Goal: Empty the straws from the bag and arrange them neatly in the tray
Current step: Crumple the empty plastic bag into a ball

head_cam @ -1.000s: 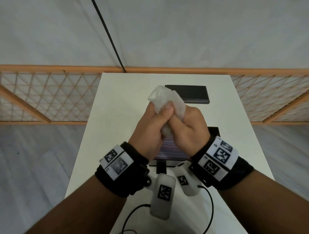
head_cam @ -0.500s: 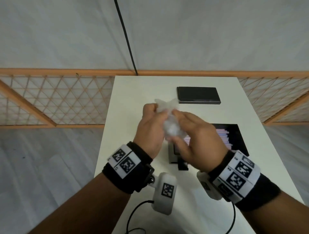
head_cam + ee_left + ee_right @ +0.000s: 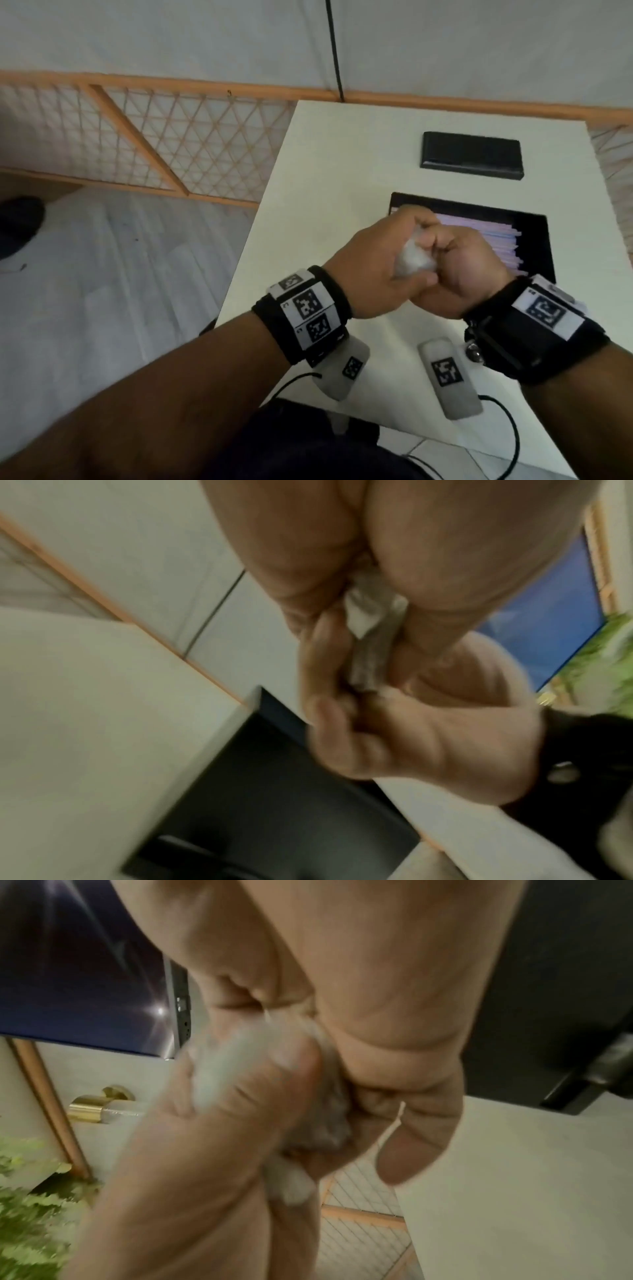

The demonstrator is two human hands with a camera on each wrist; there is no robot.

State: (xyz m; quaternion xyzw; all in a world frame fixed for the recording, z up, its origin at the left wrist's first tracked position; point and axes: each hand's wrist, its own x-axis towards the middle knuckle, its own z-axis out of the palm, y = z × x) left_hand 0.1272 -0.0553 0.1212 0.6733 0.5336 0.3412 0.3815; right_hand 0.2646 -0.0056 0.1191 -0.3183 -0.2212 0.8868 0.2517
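Both the left hand (image 3: 370, 263) and right hand (image 3: 469, 270) curl their fingers round the crumpled clear plastic bag (image 3: 416, 262) above the black tray (image 3: 534, 246) of pale straws (image 3: 493, 236); a dropped wad could disturb them.

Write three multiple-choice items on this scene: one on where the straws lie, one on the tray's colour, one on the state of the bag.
1. Where are the straws?
A. In the tray
B. Scattered on the floor
C. Inside the bag

2. What colour is the tray?
A. White
B. Black
C. Orange

3. What state is the bag in?
A. Lying flat on the table
B. Hanging from the fence
C. Crumpled between the left hand and the right hand

Key: 1 A, the head view shows pale straws lying side by side in the tray beyond the hands. 2 B, its rim and floor are black against the white table. 3 C, both hands curl round a scrunched wad of clear plastic held above the table.
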